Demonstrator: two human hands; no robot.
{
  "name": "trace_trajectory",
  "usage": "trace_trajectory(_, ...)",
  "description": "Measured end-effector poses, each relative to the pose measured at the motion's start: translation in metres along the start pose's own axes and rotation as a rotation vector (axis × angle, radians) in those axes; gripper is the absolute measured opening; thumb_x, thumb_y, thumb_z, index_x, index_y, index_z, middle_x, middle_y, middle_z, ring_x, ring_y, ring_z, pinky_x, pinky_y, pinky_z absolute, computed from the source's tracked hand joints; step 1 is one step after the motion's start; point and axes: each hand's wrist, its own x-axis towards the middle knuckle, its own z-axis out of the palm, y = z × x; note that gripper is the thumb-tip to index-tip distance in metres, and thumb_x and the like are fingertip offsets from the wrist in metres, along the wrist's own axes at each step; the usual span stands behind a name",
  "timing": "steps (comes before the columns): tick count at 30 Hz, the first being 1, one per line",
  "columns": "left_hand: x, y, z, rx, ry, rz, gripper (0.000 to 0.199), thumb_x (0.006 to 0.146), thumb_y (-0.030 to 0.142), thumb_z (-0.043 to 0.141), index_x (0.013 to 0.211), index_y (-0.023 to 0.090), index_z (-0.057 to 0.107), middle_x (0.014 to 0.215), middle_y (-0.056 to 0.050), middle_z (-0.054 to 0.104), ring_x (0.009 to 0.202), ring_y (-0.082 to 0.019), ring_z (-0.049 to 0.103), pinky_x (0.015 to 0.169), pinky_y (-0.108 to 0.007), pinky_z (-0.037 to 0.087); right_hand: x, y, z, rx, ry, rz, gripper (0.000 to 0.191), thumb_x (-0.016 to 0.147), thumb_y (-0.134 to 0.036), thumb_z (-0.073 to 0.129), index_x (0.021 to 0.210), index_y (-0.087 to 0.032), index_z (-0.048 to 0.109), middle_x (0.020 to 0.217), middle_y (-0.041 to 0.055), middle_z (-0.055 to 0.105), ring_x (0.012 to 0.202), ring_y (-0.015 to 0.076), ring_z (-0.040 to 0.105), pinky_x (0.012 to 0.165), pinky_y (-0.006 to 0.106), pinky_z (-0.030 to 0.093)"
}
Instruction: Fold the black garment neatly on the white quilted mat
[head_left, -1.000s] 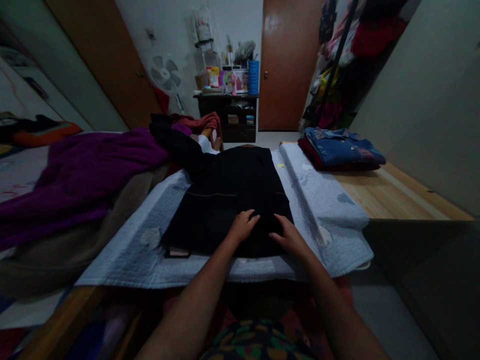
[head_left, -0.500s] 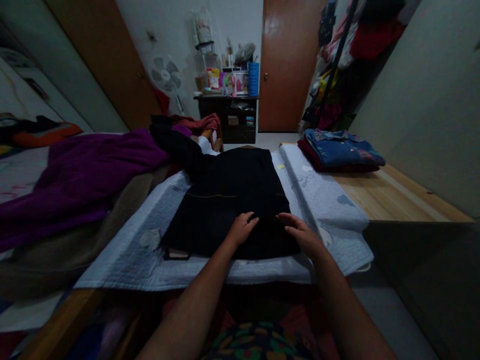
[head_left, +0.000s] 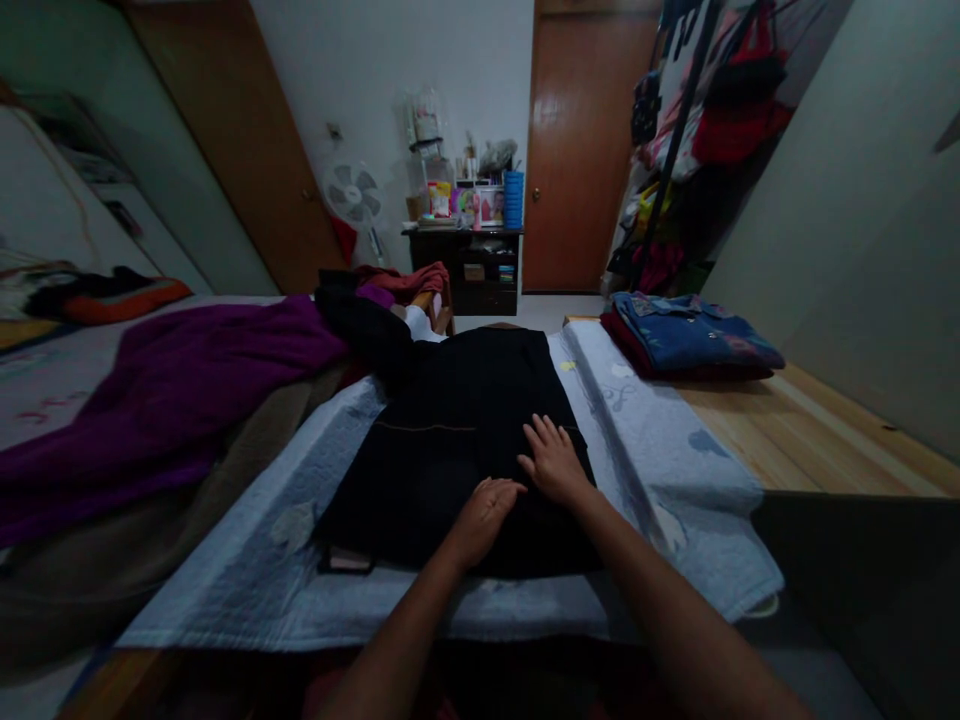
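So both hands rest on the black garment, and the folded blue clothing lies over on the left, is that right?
Not quite: the head view shows the folded blue clothing lying over on the right. The left hand and the right hand do rest on the black garment.

Garment (head_left: 420, 480) lay on quilted cloth (head_left: 247, 560), folded clothes (head_left: 694, 335) right, blanket (head_left: 225, 360) left, cabinet (head_left: 465, 270) beyond, before wall (head_left: 465, 60).
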Motion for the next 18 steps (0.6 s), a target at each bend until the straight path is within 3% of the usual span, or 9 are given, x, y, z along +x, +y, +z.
trace_trajectory(4,0.012,0.001,0.003,0.111,0.111,-0.024,0.027,0.090,0.032,0.044,0.108,0.025,0.063,0.109,-0.005,0.066,0.104,-0.021,0.059,0.097,-0.035,0.042,-0.004,0.006,0.019,-0.114,-0.086,-0.005,0.061,0.091,-0.048,0.041,0.143,-0.018,0.036,0.155,0.0109,0.019,0.143,0.0265,0.010,0.113,0.047,0.011)
trace_trajectory(7,0.021,-0.006,0.003,0.325,0.155,0.002,0.028,0.085,0.031,0.053,0.110,0.025,0.063,0.127,-0.008,0.057,0.122,-0.026,0.048,0.106,-0.044,0.032,-0.005,0.010,0.021,-0.128,-0.080,-0.012,0.061,0.091,-0.049,0.040,0.144,-0.019,0.034,0.155,0.0101,0.019,0.143,0.0263,0.010,0.114,0.047,0.011)
trace_trajectory(11,0.026,-0.022,0.004,0.446,0.019,-0.045,0.050,0.088,0.042,0.049,0.135,0.026,0.046,0.151,-0.008,0.031,0.142,-0.028,0.018,0.113,-0.052,0.017,-0.004,0.008,0.021,-0.128,-0.083,0.003,0.061,0.091,-0.049,0.041,0.144,-0.020,0.035,0.155,0.0097,0.020,0.143,0.0261,0.012,0.113,0.047,0.012)
trace_trajectory(15,0.024,-0.032,0.000,0.425,-0.103,-0.087,0.058,0.090,0.050,0.041,0.143,0.027,0.034,0.155,-0.007,0.023,0.144,-0.026,0.011,0.114,-0.052,0.013,0.000,0.007,0.015,-0.120,-0.114,0.011,0.059,0.088,-0.048,0.046,0.141,-0.021,0.040,0.153,0.0104,0.026,0.141,0.0276,0.018,0.112,0.048,0.017)
trace_trajectory(18,0.026,-0.029,-0.013,0.350,-0.166,-0.075,0.062,0.087,0.054,0.046,0.142,0.025,0.038,0.154,-0.009,0.024,0.143,-0.028,0.013,0.114,-0.051,0.016,0.015,0.008,-0.001,-0.102,-0.170,-0.018,0.054,0.081,-0.040,0.057,0.131,-0.019,0.053,0.145,0.0140,0.040,0.134,0.0312,0.034,0.106,0.047,0.029)
